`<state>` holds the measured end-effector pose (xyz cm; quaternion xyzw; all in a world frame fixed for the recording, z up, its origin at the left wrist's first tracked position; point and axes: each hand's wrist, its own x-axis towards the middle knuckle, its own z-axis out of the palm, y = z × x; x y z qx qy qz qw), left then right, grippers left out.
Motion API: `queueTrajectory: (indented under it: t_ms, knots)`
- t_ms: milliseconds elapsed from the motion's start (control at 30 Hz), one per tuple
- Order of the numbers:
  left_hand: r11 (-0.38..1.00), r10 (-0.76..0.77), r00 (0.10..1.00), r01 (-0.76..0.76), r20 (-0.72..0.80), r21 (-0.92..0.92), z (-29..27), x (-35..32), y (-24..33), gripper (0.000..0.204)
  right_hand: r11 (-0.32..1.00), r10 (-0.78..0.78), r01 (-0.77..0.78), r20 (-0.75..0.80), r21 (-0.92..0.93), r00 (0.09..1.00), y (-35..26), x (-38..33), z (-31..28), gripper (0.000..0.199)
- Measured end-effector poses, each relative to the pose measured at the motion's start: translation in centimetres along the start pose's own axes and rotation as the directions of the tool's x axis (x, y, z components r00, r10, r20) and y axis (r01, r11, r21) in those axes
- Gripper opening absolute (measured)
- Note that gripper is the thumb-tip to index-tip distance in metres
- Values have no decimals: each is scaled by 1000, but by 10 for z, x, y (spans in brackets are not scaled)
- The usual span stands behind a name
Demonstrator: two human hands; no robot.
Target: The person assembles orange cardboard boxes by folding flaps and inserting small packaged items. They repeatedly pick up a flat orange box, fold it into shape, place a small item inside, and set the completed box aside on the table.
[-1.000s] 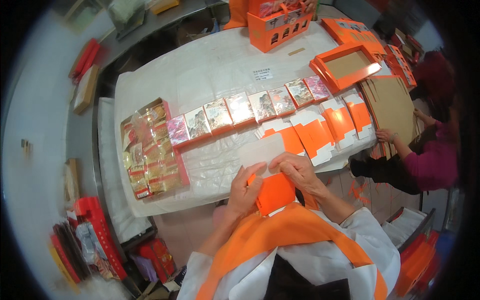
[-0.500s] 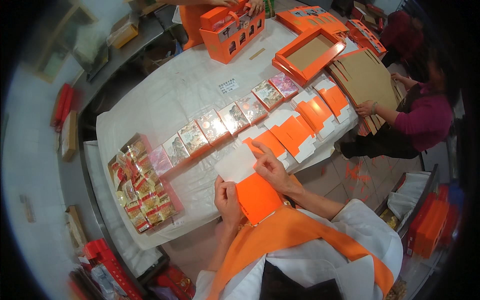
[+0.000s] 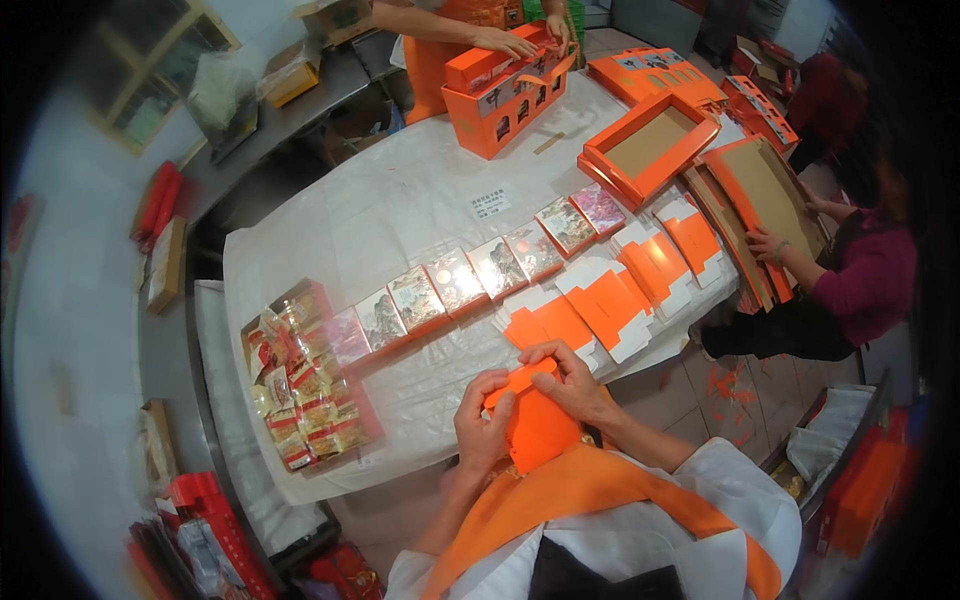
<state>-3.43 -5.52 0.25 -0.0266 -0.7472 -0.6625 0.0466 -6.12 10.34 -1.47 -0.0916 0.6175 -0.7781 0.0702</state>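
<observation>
Both hands grip one orange box point(image 3: 535, 425) at the table's point(image 3: 400, 210) six o'clock edge: left hand point(image 3: 483, 425) at its nine o'clock side, right hand point(image 3: 572, 378) at its top. Flat blanks point(image 3: 600, 305) lie at one o'clock.

Orange carton point(image 3: 538, 420) now more folded up, both hands' fingers point(image 3: 500, 385) closer round its top edge.

Small orange folded box point(image 3: 535, 420) held in both hands; row of shiny picture packets point(image 3: 480, 270) across white table; flat orange cartons point(image 3: 610, 300) beside; small white label point(image 3: 489, 204) behind; wrapped snacks point(image 3: 300, 390) at left
</observation>
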Motion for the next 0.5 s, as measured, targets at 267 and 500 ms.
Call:
queueTrajectory:
  t_ms: [267,500]
  knots:
    - [975,-216,976,215,-3,-47,1,5,5,15,996,85,-84,-16,37,996,-10,3,0,11]
    - [991,-95,995,97,25,-88,1,3,-3,16,980,139,-139,7,143,990,1,-2,-4,15]
